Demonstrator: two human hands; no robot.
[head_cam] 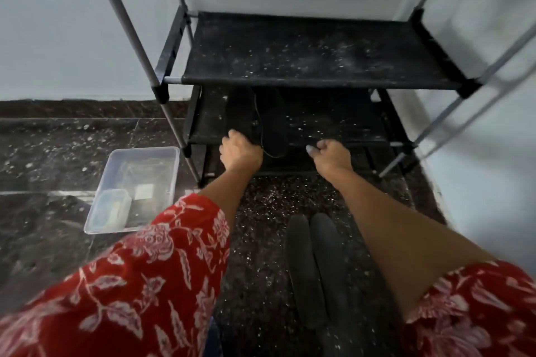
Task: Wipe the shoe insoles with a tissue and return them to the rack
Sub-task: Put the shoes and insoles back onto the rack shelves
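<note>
Bottom centre: I see two dark grey foam insoles (316, 269) side by side on speckled floor (261, 211). Mid-frame: left hand (240, 151) gripping dark insole pair (261, 122) at black rack's lower fabric shelf (333, 127); right hand (329, 152) clenched, contents unclear. Left: clear plastic tray (171, 162).

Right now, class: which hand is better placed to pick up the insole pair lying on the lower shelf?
Left. The left hand is already at the insole pair on the lower shelf; the right hand is curled farther right, apart from it.
</note>
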